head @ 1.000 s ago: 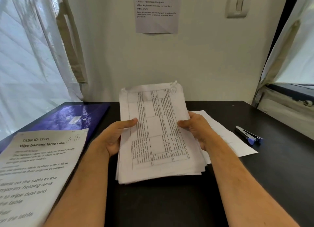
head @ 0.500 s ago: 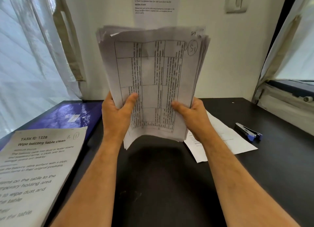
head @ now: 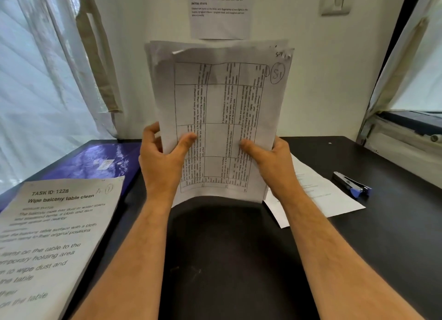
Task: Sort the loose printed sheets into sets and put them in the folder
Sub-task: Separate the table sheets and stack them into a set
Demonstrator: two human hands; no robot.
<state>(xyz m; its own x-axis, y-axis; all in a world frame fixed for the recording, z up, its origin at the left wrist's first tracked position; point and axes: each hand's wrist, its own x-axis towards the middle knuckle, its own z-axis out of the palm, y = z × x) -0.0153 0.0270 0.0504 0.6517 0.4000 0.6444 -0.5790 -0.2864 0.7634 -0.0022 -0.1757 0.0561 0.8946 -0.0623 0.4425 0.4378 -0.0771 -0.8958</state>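
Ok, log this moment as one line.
left hand: grips white printed-sheet stack | right hand: grips stack | stack: upright above black table | purple folder: untouched

Upright stack of white printed paper sheets (head: 222,118) matt, edges rumpled; black flat counter (head: 239,260) smooth, faint sheen; glossy purple plastic folder (head: 95,161) reflective; blue-and-silver metal stapler (head: 352,184) shiny; white window curtain (head: 43,80) thin cloth.

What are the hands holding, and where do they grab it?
Both hands, left hand and right hand, hold the stack of printed sheets upright by its lower side edges.
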